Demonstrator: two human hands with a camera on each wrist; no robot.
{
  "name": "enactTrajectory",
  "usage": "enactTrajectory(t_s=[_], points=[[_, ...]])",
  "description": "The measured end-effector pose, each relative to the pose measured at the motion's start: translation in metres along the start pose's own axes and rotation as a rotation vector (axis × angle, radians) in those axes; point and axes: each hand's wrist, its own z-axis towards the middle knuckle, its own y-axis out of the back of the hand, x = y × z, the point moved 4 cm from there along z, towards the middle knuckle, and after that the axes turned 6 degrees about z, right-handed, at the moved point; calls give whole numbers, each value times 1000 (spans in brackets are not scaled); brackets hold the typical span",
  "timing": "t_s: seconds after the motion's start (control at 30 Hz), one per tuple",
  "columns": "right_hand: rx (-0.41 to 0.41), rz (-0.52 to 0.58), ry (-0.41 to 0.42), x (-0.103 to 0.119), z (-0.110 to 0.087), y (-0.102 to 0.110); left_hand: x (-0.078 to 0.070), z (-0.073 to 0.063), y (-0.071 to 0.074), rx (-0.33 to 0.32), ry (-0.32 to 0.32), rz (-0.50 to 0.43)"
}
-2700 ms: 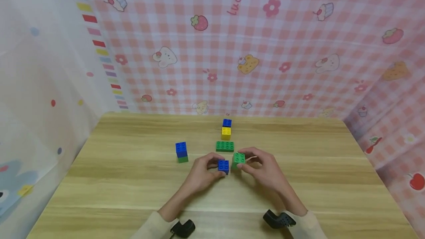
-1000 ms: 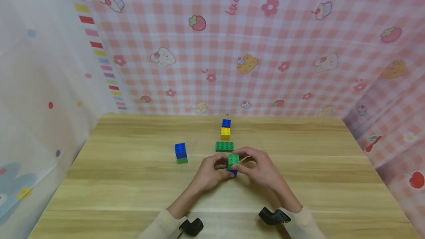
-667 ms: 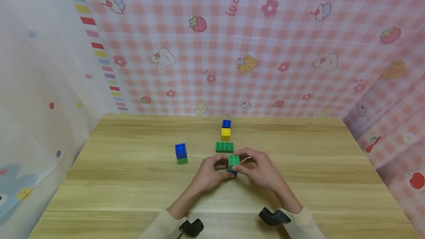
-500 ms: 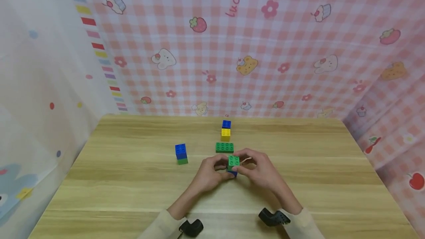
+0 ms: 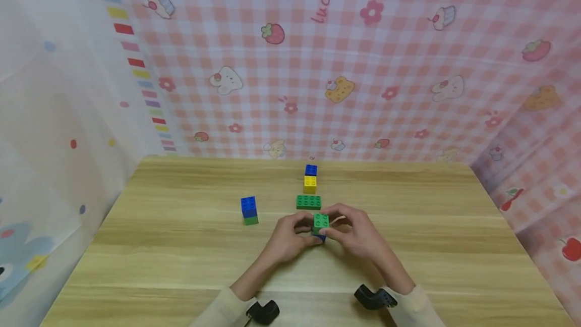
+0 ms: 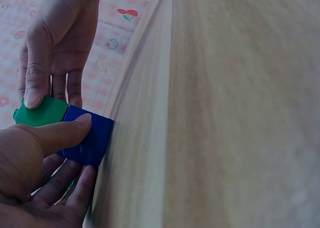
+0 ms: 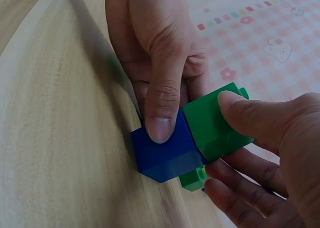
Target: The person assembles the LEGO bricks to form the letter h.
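Observation:
My left hand [image 5: 287, 240] pinches a blue toy building brick [image 7: 162, 160] between thumb and fingers, down at the tabletop. Directly on top of it sits a bright green four-stud brick [image 5: 321, 221], gripped by the thumb and fingers of my right hand [image 5: 358, 231]. In the right wrist view the faces of the green and blue bricks meet along a narrow seam. The head view shows only a sliver of the blue brick below the green one. Just beyond the hands lies a longer green brick [image 5: 308, 202].
A blue brick [image 5: 248, 207] stands on a green brick [image 5: 251, 220] to the left. Behind the long green brick are a yellow brick [image 5: 310, 184] and another blue brick [image 5: 310, 170], in line toward the back edge. A checked pink cloth [image 5: 299, 59] hangs behind the wooden table [image 5: 181, 256].
The green brick, earlier held beside the blue one, moved left onto its top, while my left hand brought the blue brick rightward. Over the last second the hands have hardly moved.

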Motion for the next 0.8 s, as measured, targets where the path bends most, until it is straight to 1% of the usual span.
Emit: enactTrajectory(t_s=[0.17,0.33,0.43,0.63,0.8], points=[[1,-1,11,0,-1,-2,1,-1,1,-2,10,-1],[-16,-5,31,1,-2,-2,0,0,0,-3,9,-1],[-20,-8,50,1,-3,-3,1,-2,0,-6,19,-7],[-27,-19,105,3,-2,-4,1,-2,0,-15,9,-24],[-34,-20,104,2,-3,-4,1,-1,-1,-15,8,-27]])
